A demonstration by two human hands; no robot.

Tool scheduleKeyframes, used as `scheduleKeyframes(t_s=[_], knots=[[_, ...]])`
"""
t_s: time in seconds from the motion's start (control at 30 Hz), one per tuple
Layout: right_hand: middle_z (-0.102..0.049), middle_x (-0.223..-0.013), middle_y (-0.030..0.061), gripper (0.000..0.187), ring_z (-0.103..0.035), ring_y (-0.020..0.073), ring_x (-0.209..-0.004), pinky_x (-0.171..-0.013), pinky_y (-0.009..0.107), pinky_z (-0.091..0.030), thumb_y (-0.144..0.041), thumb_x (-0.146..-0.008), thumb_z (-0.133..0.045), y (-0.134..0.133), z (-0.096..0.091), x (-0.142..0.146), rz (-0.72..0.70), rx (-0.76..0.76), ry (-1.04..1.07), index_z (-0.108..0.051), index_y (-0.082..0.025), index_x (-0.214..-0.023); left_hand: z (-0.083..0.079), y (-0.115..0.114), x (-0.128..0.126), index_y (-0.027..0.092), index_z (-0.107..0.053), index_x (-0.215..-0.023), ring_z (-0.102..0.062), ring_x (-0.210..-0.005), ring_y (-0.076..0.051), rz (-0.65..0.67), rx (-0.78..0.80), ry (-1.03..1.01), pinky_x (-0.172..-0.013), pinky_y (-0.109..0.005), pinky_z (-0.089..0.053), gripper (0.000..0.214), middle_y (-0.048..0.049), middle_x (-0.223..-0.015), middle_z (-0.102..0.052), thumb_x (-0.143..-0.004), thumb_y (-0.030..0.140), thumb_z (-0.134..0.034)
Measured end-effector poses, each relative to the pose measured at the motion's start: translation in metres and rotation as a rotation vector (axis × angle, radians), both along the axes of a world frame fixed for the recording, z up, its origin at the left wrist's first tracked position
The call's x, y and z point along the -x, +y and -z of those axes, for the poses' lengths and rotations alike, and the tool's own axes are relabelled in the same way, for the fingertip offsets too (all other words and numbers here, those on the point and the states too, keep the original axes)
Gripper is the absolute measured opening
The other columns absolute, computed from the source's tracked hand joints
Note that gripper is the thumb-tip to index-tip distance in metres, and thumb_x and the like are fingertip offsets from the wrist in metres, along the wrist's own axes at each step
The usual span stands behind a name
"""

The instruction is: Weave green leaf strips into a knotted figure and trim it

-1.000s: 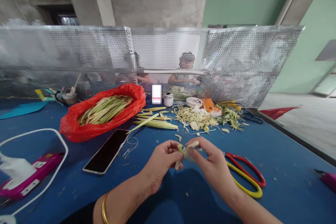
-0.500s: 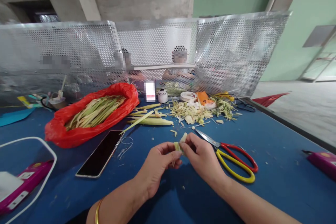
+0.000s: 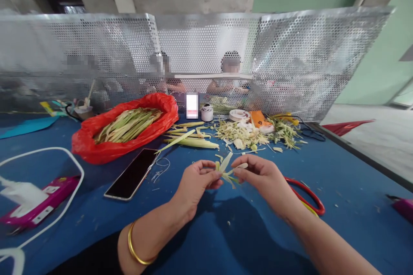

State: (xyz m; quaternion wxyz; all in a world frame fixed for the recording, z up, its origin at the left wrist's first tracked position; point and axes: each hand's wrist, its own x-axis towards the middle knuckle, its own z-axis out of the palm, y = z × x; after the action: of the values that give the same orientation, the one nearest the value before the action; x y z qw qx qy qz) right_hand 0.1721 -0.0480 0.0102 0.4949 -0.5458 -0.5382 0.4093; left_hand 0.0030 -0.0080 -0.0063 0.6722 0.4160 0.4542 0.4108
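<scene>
The left hand [image 3: 195, 184] grips a small bundle of pale green leaf strips [image 3: 226, 163] between thumb and fingers; the right hand [image 3: 263, 174] pinches one strip at the bundle's right side. The bundle is held up in front of the person, over the blue table [image 3: 351, 232], with its strips splayed in several directions. A gold bangle [image 3: 130, 242] encircles the left wrist.

Scissors [image 3: 318, 204] with red and yellow handles lie beside the right forearm, partly hidden by it. Beyond the hands are a few small scraps, then loose long leaves [image 3: 193, 142] and, to their right, a heap of shredded leaf [image 3: 240, 136]. An orange packet [image 3: 258, 119], a tape roll [image 3: 239, 114] and a small jar [image 3: 207, 113] stand behind these.

On the left, a dark-screened phone [image 3: 132, 175] lies flat near a loop of thin thread [image 3: 165, 163]. Behind it, an open red bag [image 3: 85, 148] contains long leaves. A purple power strip [image 3: 47, 206] lies nearest the left edge. A perforated metal partition [image 3: 206, 38] crosses the far side; people are partly visible through it.
</scene>
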Motion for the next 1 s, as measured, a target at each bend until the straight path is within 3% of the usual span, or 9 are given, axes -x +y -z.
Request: scheduleKeyframes(t_s=[0.27,0.37,0.5,0.67,0.8,1.0], knots=[[-0.068,-0.081,0.004,0.018,-0.058,0.0152,-0.07,-0.068,0.028,-0.046,-0.036,-0.078,-0.068,0.0,0.009,0.006,0.012,-0.19,0.06,-0.073,-0.019,-0.077,-0.001,-0.003,0.0,0.016,-0.054,-0.072,-0.063,-0.051,-0.011,0.07,-0.059,0.089,-0.055,-0.02,-0.047,0.025,0.0029,-0.056,-0.064,-0.063,0.019,-0.077],[-0.065,-0.069,0.0006,0.019,-0.055,0.0123,-0.058,-0.062,0.027,-0.046,-0.037,-0.079,-0.067,0.002,0.013,0.009,-0.007,-0.134,0.096,-0.069,-0.019,-0.082,-0.001,-0.004,-0.002,0.016,-0.055,-0.072,-0.061,-0.051,-0.009,0.096,-0.047,0.092,-0.055,-0.02,-0.047,0.022,0.0033,-0.057,-0.063,-0.063,0.018,-0.076],[-0.056,-0.057,-0.0041,0.022,-0.047,0.0095,-0.05,-0.051,0.022,-0.038,-0.038,-0.075,-0.07,0.003,0.022,0.011,0.026,-0.072,0.073,-0.06,-0.019,-0.073,0.0,-0.006,-0.003,0.015,-0.057,-0.073,-0.061,-0.053,-0.009,0.117,-0.032,0.098,-0.056,-0.021,-0.048,0.019,0.0021,-0.06,-0.064,-0.065,0.018,-0.074],[-0.055,-0.059,-0.0028,0.022,-0.043,0.0098,-0.053,-0.051,0.024,-0.032,-0.038,-0.075,-0.068,0.003,0.028,0.01,-0.02,0.006,-0.011,-0.065,-0.016,-0.073,-0.002,-0.008,-0.002,0.015,-0.057,-0.075,-0.061,-0.055,-0.011,0.119,-0.043,0.115,-0.052,-0.02,-0.047,0.015,-0.0005,-0.062,-0.066,-0.068,0.016,-0.07],[-0.055,-0.06,-0.002,0.025,-0.045,0.0111,-0.056,-0.053,0.025,-0.035,-0.041,-0.073,-0.07,0.003,0.024,0.012,-0.008,0.052,-0.009,-0.066,-0.016,-0.073,-0.003,-0.008,-0.003,0.015,-0.057,-0.073,-0.06,-0.054,-0.01,0.105,-0.06,0.123,-0.051,-0.02,-0.047,0.013,-0.0002,-0.061,-0.065,-0.068,0.013,-0.068],[-0.049,-0.056,-0.0037,0.026,-0.04,0.0102,-0.054,-0.051,0.024,-0.033,-0.041,-0.071,-0.069,0.004,0.025,0.013,0.053,0.024,0.003,-0.059,-0.017,-0.066,0.0,-0.007,-0.003,0.016,-0.056,-0.072,-0.06,-0.052,-0.011,0.09,-0.05,0.112,-0.051,-0.021,-0.047,0.016,0.0009,-0.058,-0.063,-0.066,0.014,-0.071]])
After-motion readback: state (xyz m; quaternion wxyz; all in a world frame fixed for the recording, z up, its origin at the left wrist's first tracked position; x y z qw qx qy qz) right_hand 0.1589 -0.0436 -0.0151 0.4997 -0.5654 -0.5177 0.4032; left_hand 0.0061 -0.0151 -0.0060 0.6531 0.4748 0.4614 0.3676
